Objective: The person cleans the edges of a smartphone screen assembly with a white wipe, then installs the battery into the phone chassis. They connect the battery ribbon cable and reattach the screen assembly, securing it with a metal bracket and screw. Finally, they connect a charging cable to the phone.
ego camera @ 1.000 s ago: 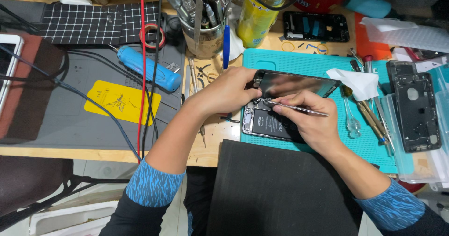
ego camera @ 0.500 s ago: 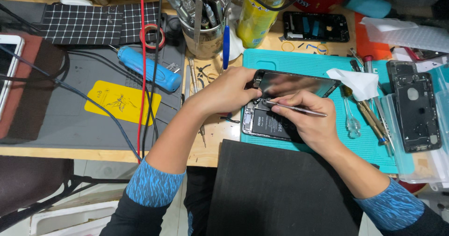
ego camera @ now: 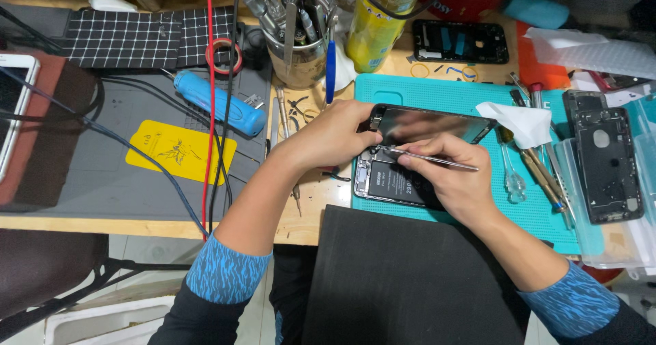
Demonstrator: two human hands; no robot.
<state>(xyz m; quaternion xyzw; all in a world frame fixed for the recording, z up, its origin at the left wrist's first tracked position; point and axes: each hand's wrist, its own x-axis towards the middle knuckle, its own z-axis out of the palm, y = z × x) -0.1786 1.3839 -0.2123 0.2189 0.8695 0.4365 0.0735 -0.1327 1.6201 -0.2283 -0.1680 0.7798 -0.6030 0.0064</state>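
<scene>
Your left hand [ego camera: 338,136] grips the top edge of the opened phone [ego camera: 393,181], fingers clamped on the lifted screen [ego camera: 430,125], which stands tilted above the phone's body. The phone lies on the teal mat [ego camera: 451,92] on the surface, just beneath both hands. Your right hand [ego camera: 451,177] rests over the phone's lower half, its fingers pinched together on thin metal tweezers [ego camera: 437,159] whose tip points left into the phone's upper interior, close beside your left fingers.
</scene>
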